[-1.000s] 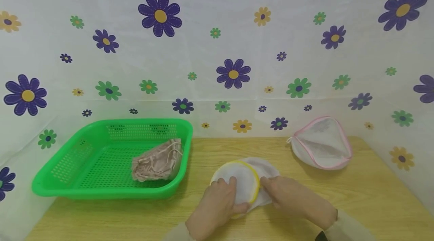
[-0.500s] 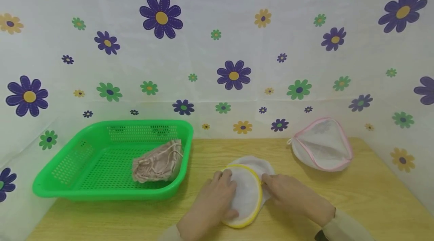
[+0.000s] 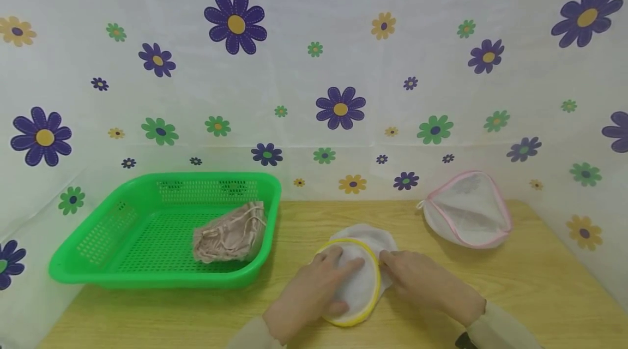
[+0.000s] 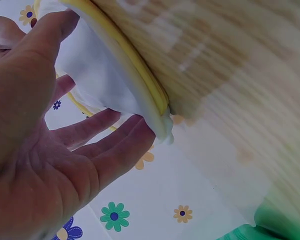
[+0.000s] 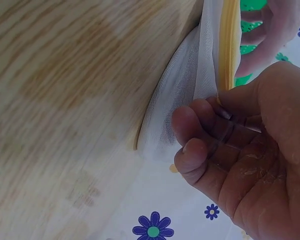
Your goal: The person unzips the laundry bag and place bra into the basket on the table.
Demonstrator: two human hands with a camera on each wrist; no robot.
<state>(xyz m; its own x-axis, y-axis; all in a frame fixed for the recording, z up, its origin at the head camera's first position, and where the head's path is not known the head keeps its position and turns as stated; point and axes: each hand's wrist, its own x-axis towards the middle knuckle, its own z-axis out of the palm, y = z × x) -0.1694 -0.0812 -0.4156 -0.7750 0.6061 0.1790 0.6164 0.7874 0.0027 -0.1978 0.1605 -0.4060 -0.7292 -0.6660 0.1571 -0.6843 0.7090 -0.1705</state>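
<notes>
A round white mesh laundry bag (image 3: 364, 290) with a yellow zipped rim lies on the table in the head view, its softer mesh part spread behind. My left hand (image 3: 311, 290) rests on the bag's flat round face, fingers loosely spread. In the left wrist view, that hand's (image 4: 50, 165) thumb and fingertips touch the white face near the rim. At the rim's right side, my right hand (image 3: 424, 282) pinches the yellow edge. The right wrist view has the thumb and curled index finger of this hand (image 5: 245, 155) at the yellow zip band (image 5: 228, 47); the zip pull is hidden.
A green plastic basket (image 3: 164, 278) stands on the left, with a crumpled beige drawstring pouch (image 3: 230, 234) inside. Another white mesh bag, pink-trimmed (image 3: 466, 212), sits at the back right of the wooden table (image 3: 535, 283). A flower-patterned sheet (image 3: 294, 76) hangs behind.
The round bag has turned and shifted slightly towards me and right. My left hand moved a little left, then spread its fingers over the face. My right hand stays pinching the rim.
</notes>
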